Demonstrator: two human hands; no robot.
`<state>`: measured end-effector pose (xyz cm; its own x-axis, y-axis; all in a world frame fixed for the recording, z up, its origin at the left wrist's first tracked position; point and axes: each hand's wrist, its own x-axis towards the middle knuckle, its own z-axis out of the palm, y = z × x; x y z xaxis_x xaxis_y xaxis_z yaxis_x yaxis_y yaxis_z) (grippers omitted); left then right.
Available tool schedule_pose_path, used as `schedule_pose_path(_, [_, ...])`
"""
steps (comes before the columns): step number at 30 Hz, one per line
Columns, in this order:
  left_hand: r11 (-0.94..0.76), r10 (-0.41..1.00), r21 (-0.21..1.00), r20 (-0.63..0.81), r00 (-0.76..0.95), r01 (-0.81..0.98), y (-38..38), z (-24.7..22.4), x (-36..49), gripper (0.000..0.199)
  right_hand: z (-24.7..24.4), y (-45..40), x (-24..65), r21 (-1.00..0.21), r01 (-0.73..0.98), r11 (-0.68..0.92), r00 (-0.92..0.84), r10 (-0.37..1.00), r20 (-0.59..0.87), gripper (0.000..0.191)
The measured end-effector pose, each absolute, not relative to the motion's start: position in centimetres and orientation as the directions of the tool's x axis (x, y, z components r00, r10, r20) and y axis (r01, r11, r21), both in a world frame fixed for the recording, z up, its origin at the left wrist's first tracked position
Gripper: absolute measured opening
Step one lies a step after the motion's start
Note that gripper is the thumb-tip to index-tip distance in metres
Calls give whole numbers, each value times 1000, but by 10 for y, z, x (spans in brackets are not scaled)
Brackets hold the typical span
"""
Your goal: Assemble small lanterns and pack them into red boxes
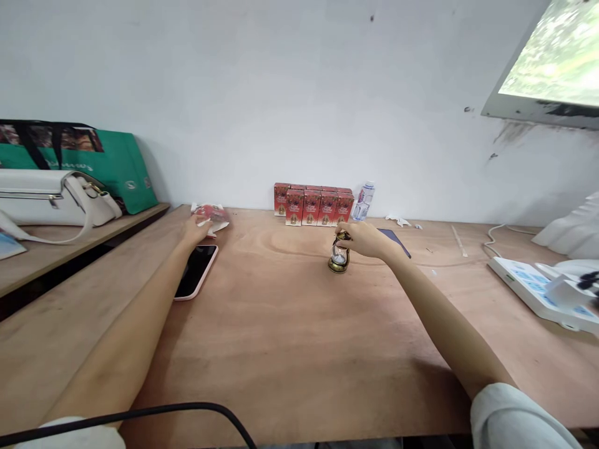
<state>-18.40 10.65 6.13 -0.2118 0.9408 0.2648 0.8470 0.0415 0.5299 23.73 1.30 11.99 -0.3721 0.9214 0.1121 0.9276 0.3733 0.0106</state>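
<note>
Brass-toned miniature lantern stands upright on the plywood table, toward the back edge, just in front of a row of red boxes. Right hand comes at it from the right, fingers closed on its top; long axis vertical, base on the wood. Left hand reaches well apart to the left, near the back-left corner, fingertips touching a red-and-white packet; whether it grips or only rests I cannot tell. Phone lies face up under that forearm. Right hand is far nearer the lantern.
</note>
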Motion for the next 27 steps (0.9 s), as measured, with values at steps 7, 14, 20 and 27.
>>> schedule_pose_path(7, [-83, 913, 488, 387, -130, 869, 86, 118, -121, 37, 120, 10, 229, -288, 769, 571, -518, 820, 243, 25])
schedule_pose_path(14, [-636, 672, 614, 145, 726, 467, 6, 123, -7, 70, 129, -10, 214, -538, 448, 714, -614, 683, 396, 26])
schedule_pose_path(20, [-589, 779, 545, 188, 598, 597, 3, 120, -5, 61, 126, -15, 204, -175, 612, 771, -564, 580, 587, 25])
schedule_pose_path(27, [-519, 844, 551, 212, 493, 653, 6, 122, -10, 49, 126, -36, 184, 206, 743, 636, -622, 545, 562, 19])
